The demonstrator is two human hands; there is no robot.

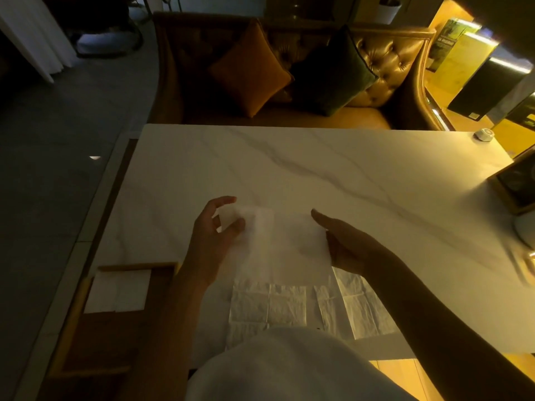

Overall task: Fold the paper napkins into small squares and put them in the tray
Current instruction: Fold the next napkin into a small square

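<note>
A white paper napkin (285, 244) is held up between both hands above the marble table (318, 169). My left hand (215, 235) pinches its left edge with thumb and fingers. My right hand (344, 241) holds its right edge, fingers stretched forward. Under it, unfolded creased napkins (269, 308) lie near the table's front edge, with another napkin (359, 308) to their right. At the lower left stands a wooden tray (115, 328) with a folded white napkin (118, 290) in its far end.
A tufted leather sofa (385, 68) with an orange cushion (250, 70) and a dark green cushion (333, 72) stands behind the table. A small white object (484, 135) and a dark wooden-framed object (518, 183) sit at the table's right end.
</note>
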